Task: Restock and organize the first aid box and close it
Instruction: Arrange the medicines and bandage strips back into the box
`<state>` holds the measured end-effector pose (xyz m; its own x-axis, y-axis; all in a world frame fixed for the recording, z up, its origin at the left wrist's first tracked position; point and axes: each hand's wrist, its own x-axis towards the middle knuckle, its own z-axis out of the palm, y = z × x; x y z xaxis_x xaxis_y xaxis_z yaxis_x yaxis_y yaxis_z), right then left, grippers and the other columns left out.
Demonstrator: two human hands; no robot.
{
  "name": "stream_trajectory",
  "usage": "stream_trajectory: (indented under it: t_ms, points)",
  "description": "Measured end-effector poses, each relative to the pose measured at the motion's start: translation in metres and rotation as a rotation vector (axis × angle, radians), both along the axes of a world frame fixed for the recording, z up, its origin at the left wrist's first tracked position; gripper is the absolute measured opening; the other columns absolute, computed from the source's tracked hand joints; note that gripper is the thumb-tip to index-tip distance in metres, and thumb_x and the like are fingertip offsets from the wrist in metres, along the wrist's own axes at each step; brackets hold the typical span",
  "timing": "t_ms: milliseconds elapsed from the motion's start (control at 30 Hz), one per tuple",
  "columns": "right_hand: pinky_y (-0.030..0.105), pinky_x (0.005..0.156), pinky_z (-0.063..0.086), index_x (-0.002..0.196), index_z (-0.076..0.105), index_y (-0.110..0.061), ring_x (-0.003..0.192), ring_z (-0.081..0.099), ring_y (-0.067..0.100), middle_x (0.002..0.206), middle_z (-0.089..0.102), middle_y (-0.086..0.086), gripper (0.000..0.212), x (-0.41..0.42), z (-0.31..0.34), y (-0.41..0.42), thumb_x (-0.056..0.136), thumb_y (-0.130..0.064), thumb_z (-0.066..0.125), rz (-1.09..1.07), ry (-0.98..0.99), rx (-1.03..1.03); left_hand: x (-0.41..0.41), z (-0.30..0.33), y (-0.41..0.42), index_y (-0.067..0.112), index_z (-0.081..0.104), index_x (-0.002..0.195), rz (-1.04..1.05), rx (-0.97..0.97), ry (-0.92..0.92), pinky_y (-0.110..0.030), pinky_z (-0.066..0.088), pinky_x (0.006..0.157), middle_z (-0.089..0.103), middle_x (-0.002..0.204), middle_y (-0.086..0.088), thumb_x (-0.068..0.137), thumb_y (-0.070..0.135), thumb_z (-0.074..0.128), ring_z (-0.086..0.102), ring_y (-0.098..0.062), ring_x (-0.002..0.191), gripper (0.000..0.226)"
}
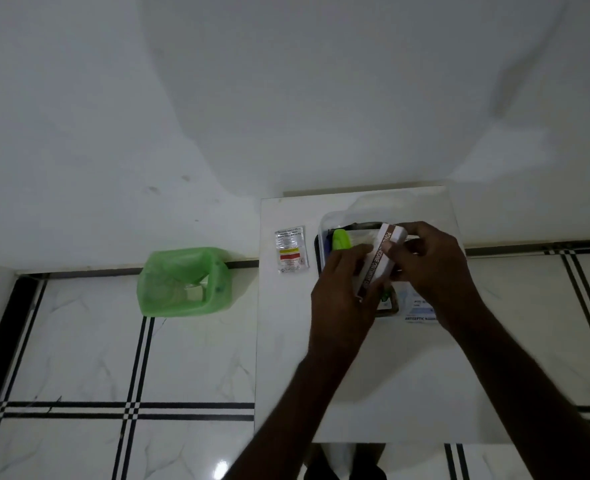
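Right now both the left hand (pixel 343 289) and right hand (pixel 432 265) grip the povidone-iodine ointment carton (pixel 378 261) above the open first aid box (pixel 324 233), where a careless drop could wedge it crooked and block the lid from closing.

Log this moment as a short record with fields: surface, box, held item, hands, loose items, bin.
surface: small white table on a tiled floor
box: first aid box, open, at the table's far side
held item: white and brown ointment carton, above the box
hands: left hand and right hand both grip the carton
in box: green item, kind unclear
loose items: sachet left of the box; antiseptic packet partly under the right hand
bin: green-lined bin on the floor, left of the table
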<state>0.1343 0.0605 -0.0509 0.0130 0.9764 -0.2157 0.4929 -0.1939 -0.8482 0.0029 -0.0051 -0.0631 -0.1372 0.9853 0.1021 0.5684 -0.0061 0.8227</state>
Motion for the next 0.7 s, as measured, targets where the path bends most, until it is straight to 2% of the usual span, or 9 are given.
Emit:
stream_trajectory:
  t_ms: [33,100,167,233,267,333,400,467,700]
  points:
    - [0.049,0.075,0.062,0.120,0.060,-0.009,0.093,0.072,0.028,0.112,0.071,0.016,0.034,0.004,-0.002,0.002,0.088,-0.020,0.067,-0.004,-0.042,0.035,-0.003,-0.004,0.004,0.008,0.065,0.121,-0.022,0.019,0.046,-0.009,0.049,0.088,0.067,0.118,-0.007,0.091,0.022,0.068,0.063,-0.017,0.107,0.034]
    - [0.041,0.074,0.061,0.120,0.061,-0.010,0.090,0.073,0.027,0.111,0.072,0.015,0.034,0.011,-0.006,0.007,0.088,-0.021,0.068,0.004,-0.163,0.121,-0.007,-0.014,0.012,0.005,0.066,0.119,-0.054,0.084,0.240,-0.033,0.056,0.091,0.069,0.118,-0.012,0.091,0.020,0.062,0.065,-0.026,0.108,0.032]
    - [0.032,0.073,0.058,0.124,0.060,-0.011,0.090,0.073,0.027,0.114,0.072,0.014,0.039,0.017,-0.009,0.012,0.087,-0.024,0.068,0.020,-0.265,0.187,-0.009,-0.025,0.021,0.002,0.066,0.121,-0.133,0.123,0.497,-0.047,0.053,0.098,0.068,0.125,-0.018,0.090,0.027,0.052,0.063,-0.035,0.118,0.042]
    - [0.036,0.081,0.058,0.134,0.057,-0.012,0.094,0.072,0.028,0.119,0.070,0.016,0.050,0.020,-0.012,0.016,0.087,-0.026,0.068,0.022,-0.324,0.225,-0.010,-0.032,0.026,0.002,0.058,0.133,-0.242,0.048,0.625,-0.054,0.043,0.109,0.057,0.141,-0.020,0.089,0.037,0.042,0.049,-0.037,0.137,0.058]
    - [0.040,0.084,0.058,0.137,0.054,-0.012,0.094,0.071,0.029,0.117,0.069,0.018,0.054,0.021,-0.013,0.018,0.087,-0.026,0.068,0.028,-0.345,0.242,-0.011,-0.034,0.028,0.002,0.052,0.139,-0.273,0.008,0.665,-0.054,0.038,0.113,0.050,0.148,-0.020,0.089,0.039,0.041,0.041,-0.037,0.143,0.063]
    - [0.045,0.081,0.058,0.139,0.052,-0.010,0.088,0.069,0.031,0.107,0.068,0.019,0.056,0.019,-0.014,0.022,0.088,-0.024,0.068,0.056,-0.380,0.276,-0.014,-0.037,0.028,0.003,0.042,0.147,-0.293,-0.033,0.722,-0.053,0.030,0.118,0.038,0.157,-0.020,0.089,0.044,0.038,0.030,-0.035,0.149,0.071]
    - [0.039,0.079,0.056,0.138,0.053,-0.008,0.085,0.067,0.031,0.103,0.065,0.020,0.055,0.013,-0.014,0.026,0.087,-0.022,0.069,0.094,-0.416,0.289,-0.018,-0.038,0.027,0.005,0.035,0.151,-0.303,-0.051,0.749,-0.052,0.023,0.121,0.031,0.161,-0.019,0.090,0.047,0.033,0.024,-0.034,0.151,0.074]
    - [0.035,0.080,0.051,0.134,0.055,-0.006,0.090,0.065,0.034,0.106,0.062,0.021,0.050,0.004,-0.013,0.029,0.088,-0.019,0.068,0.128,-0.463,0.297,-0.021,-0.040,0.026,0.006,0.030,0.154,-0.322,-0.066,0.760,-0.053,0.021,0.122,0.026,0.163,-0.018,0.091,0.048,0.030,0.020,-0.032,0.153,0.075]
    - [0.035,0.079,0.051,0.135,0.054,-0.006,0.093,0.062,0.032,0.111,0.056,0.020,0.047,-0.004,-0.017,0.030,0.090,-0.017,0.064,0.170,-0.560,0.317,-0.027,-0.045,0.026,0.007,0.022,0.157,-0.325,-0.073,0.758,-0.052,0.020,0.123,0.020,0.165,-0.015,0.090,0.048,0.029,0.016,-0.031,0.154,0.078]
